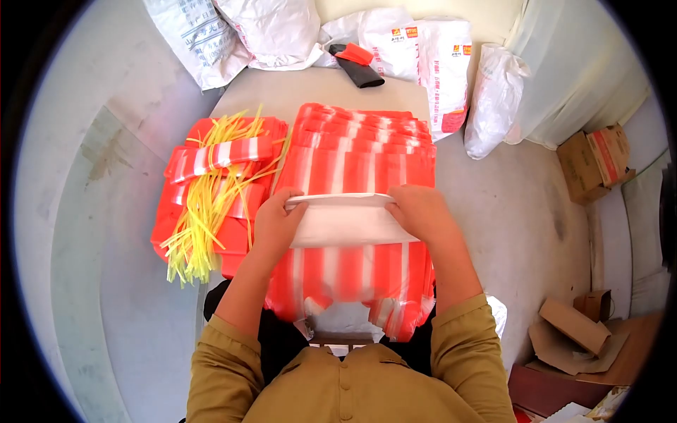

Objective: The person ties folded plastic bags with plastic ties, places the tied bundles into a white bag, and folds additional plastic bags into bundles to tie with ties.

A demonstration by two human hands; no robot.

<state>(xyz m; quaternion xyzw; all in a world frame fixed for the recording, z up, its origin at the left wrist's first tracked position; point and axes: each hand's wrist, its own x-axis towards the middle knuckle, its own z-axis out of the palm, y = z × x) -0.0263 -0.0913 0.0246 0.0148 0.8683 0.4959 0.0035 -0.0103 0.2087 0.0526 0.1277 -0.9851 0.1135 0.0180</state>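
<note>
Both hands hold a white folded sheet (345, 218), paper or plastic I cannot tell, across a stack of red-and-white striped plastic bags (352, 158). My left hand (276, 218) pinches its left end, thumb on top. At the right end, my right hand (422, 211) grips it the same way. The near end of the stack, with its handle-like flaps, hangs toward my lap. Left of the stack lie folded red bundles (236, 243), one wrapped as a striped band (236, 155). Yellow plastic strips (194, 225) are draped over them.
White woven sacks (271, 28) stand along the table's far edge (261, 88). A black-and-red rolled piece (360, 70) lies near them. To the right, a white plastic bag (493, 99) and cardboard boxes (589, 166) rest on the floor, with an opened carton (571, 338) closer.
</note>
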